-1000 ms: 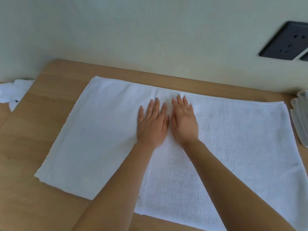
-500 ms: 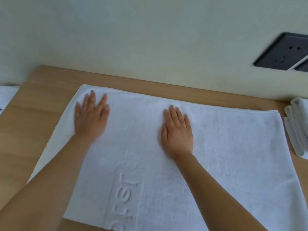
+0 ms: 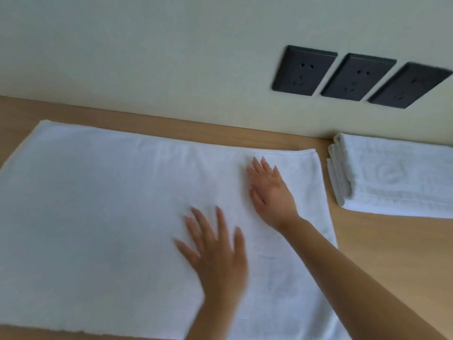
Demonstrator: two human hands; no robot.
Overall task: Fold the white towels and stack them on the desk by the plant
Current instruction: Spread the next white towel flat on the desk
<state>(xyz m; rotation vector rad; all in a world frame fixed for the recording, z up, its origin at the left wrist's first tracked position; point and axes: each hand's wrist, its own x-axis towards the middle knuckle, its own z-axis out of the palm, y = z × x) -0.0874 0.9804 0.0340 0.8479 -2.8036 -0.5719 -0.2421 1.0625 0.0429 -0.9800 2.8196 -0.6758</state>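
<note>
A large white towel (image 3: 103,212) lies spread flat across the wooden desk (image 3: 382,246). My right hand (image 3: 270,192) presses flat on the towel near its far right corner, fingers straight. My left hand (image 3: 215,251) lies flat on the towel nearer to me, fingers spread, blurred by motion. To the right, a folded white towel (image 3: 397,177) with an embossed mark rests on the desk against the wall. No plant is in view.
Three black wall sockets (image 3: 358,77) sit on the pale wall above the desk's far edge. Bare wood shows between the spread towel and the folded one, and along the wall.
My left hand has swept from the towel's left side to its middle. My right hand has slid rightward toward the far right corner. The view has turned right, showing the folded towel and more sockets.
</note>
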